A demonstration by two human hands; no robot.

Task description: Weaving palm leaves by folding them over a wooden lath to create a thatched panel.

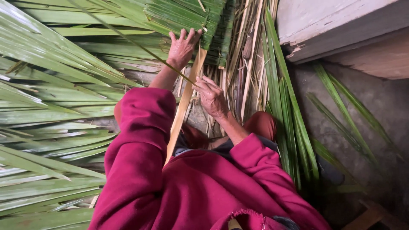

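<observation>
Hands work apart: left hand (pixel 183 47) presses flat, fingers spread, on the woven green palm-leaf panel (pixel 187 17) above; right hand (pixel 211 97) pinches 1 thin green leaf strip (pixel 140 47) beside the pale midrib stick (pixel 183 108).

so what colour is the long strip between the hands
Pale tan strip, clearest in the head view.

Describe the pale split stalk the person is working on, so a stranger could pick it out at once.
Start at the wide spread of green palm leaves on the left. Between the person's two maroon sleeves, the pale stalk runs diagonally up to the folded leaf panel. The left hand presses its top end and the right hand rests beside it; unlike its green neighbours, it is tan, flat and bare.
</observation>
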